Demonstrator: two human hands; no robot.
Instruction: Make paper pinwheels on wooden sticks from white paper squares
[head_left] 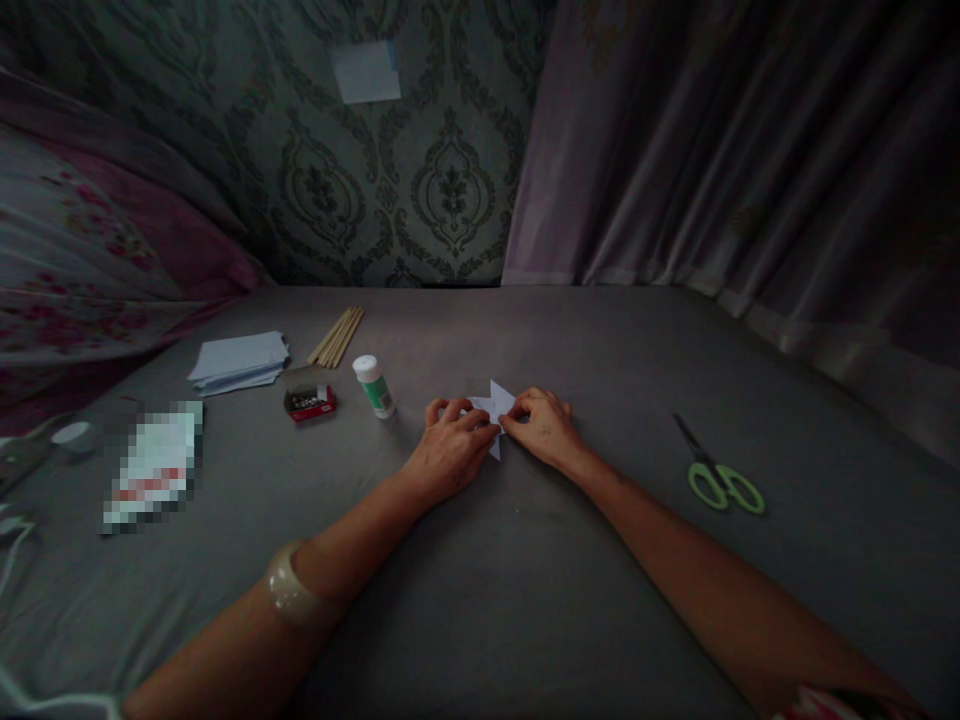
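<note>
Two hands work a white folded paper [501, 398] at the middle of a grey cloth-covered surface [465, 620], with a stack of white paper [240, 358] at far left and a bundle of wooden sticks [336, 337] just beside it. Nearer, an open red box [310, 403] of small metal pieces sits left of an upright green-and-white glue bottle [374, 387]. The left hand [456, 440], fingers curled, presses the folded paper's left side; the right hand [541, 425] pinches its right side, thumb and fingertips drawn together. Green-handled scissors [716, 475] lie at right, well apart from the right hand.
</note>
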